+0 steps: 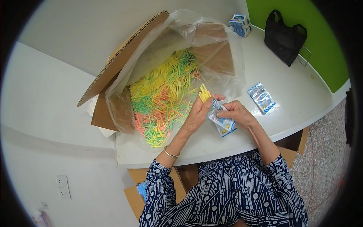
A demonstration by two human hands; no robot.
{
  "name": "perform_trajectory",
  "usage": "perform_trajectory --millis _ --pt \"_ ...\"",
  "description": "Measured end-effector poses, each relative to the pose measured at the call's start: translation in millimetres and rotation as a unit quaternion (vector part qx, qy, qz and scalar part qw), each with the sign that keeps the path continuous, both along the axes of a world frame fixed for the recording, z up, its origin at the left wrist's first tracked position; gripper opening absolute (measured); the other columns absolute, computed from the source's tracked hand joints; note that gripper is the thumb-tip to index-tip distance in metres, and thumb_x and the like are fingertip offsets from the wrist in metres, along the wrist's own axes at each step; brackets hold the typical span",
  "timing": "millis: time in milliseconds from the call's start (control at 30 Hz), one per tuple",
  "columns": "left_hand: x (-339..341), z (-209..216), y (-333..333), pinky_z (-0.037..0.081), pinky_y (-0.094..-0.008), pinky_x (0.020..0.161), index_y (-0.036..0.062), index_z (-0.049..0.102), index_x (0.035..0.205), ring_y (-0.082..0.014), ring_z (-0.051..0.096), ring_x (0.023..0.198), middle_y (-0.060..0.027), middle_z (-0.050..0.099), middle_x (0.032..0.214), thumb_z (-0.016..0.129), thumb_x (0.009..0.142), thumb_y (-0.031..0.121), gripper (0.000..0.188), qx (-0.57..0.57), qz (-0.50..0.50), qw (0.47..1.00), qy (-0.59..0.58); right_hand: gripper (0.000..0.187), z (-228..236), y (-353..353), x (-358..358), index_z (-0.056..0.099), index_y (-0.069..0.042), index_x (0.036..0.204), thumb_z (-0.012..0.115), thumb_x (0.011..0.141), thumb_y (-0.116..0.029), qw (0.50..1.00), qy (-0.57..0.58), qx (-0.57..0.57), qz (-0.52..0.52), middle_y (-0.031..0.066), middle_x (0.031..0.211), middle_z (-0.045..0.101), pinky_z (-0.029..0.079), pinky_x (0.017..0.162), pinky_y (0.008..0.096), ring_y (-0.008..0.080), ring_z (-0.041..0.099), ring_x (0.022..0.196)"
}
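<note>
I see the left hand [197, 114] closed round yellow sticks [204, 92], roughly in line with the packet [226, 124] bodyward, pinched in the right hand [239, 113].

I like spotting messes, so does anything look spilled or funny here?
Yes: the coloured sticks look spilled, in a jumbled heap reaching from the cardboard box toward the near edge of the white table.

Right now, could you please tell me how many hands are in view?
2: the left hand, holding yellow sticks beside the blue-and-white packet; and the right hand, on that packet's right side. No other hands show.
</note>
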State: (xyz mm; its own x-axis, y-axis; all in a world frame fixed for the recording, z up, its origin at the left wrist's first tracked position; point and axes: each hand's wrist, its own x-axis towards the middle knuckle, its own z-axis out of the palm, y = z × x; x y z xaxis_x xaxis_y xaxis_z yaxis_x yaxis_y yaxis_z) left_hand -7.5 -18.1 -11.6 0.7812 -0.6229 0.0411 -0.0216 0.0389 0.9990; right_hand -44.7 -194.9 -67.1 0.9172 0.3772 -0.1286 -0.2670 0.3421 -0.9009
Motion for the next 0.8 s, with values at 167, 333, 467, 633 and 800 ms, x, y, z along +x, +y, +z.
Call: perform_trajectory --millis 167,333,467,633,800 --pt "1 1 5 0.043 -0.0286 0.088 0.0020 0.040 0.115 -0.0128 0.051 0.097 -0.0116 0.055 0.119 0.039 0.100 0.027 0.030 0.001 0.002 0.998 -0.057 0.024 4 1 -1 0.067 0.002 0.094 0.068 0.084 -0.020 1.000 -0.014 0.010 -0.019 0.0042 0.080 0.067 0.048 0.060 0.0201 0.0069 0.062 0.068" --pt "9 -6 17 0.037 -0.0332 0.098 0.0040 0.037 0.125 -0.0191 0.049 0.112 -0.0133 0.050 0.127 0.048 0.096 0.027 0.039 0.076 0.002 0.989 -0.124 0.025 1 3 0 0.065 0.001 0.100 0.061 0.090 -0.022 0.999 -0.041 0.004 -0.032 0.0010 0.083 0.066 0.047 0.062 0.0192 0.0047 0.059 0.070" --pt "2 7 24 0.040 -0.0352 0.092 0.0004 0.040 0.120 -0.0232 0.052 0.107 -0.0167 0.052 0.121 0.061 0.088 0.034 0.051 0.280 0.014 0.915 -0.291 0.026 0 3 -1 0.065 0.000 0.099 0.057 0.092 -0.024 0.996 -0.061 0.000 -0.065 -0.0018 0.083 0.063 0.045 0.065 0.0191 0.0025 0.054 0.073" --pt "9 17 25 0.041 -0.0346 0.093 0.0013 0.043 0.125 -0.0207 0.055 0.106 -0.0112 0.058 0.112 0.067 0.083 0.020 0.052 0.205 0.078 0.931 -0.291 0.025 -2 4 3 0.065 -0.001 0.098 0.054 0.094 -0.023 0.992 -0.098 0.003 -0.082 -0.0022 0.085 0.061 0.044 0.069 0.0199 0.0021 0.052 0.077" --pt "16 25 19 0.044 -0.0273 0.084 0.0011 0.049 0.115 -0.0122 0.056 0.096 -0.0051 0.061 0.101 0.065 0.084 0.010 0.036 0.210 0.023 0.959 -0.186 0.023 12 8 0 0.065 0.000 0.098 0.059 0.090 -0.020 0.994 -0.079 0.044 -0.053 -0.0001 0.090 0.062 0.045 0.072 0.0213 0.0044 0.055 0.085"
